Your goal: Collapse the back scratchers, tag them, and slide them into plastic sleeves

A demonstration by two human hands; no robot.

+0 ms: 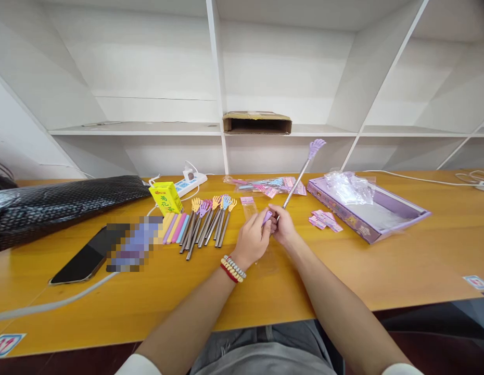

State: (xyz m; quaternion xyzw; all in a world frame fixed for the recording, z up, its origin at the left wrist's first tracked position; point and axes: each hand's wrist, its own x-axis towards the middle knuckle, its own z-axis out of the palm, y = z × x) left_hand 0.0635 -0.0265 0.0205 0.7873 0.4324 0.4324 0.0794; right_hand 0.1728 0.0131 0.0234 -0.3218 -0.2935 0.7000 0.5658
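A back scratcher (pixel 298 182) with a purple claw head and a thin metal rod slants up and to the right from my right hand (pixel 284 227), whose fingers are closed around the rod's lower end. My left hand (pixel 252 237) is closed on a purple handle sleeve (pixel 267 216), close beside the right fingers. Whether rod and sleeve touch is hidden by my fingers. Left of my hands lie several back scratchers (pixel 206 223) with yellow, purple and blue claws. Beside them is a row of coloured handle sleeves (pixel 175 229). A clear plastic bag (pixel 249 207) lies just behind my left hand.
Bagged scratchers (pixel 269 185) lie at the back. To the right are pink cards (pixel 326 221) and a purple box (pixel 382 213) with clear wrappers. A yellow carton (pixel 166 198), a power strip (pixel 191 183), a phone (pixel 86 255) and a white cable (pixel 62 300) occupy the left.
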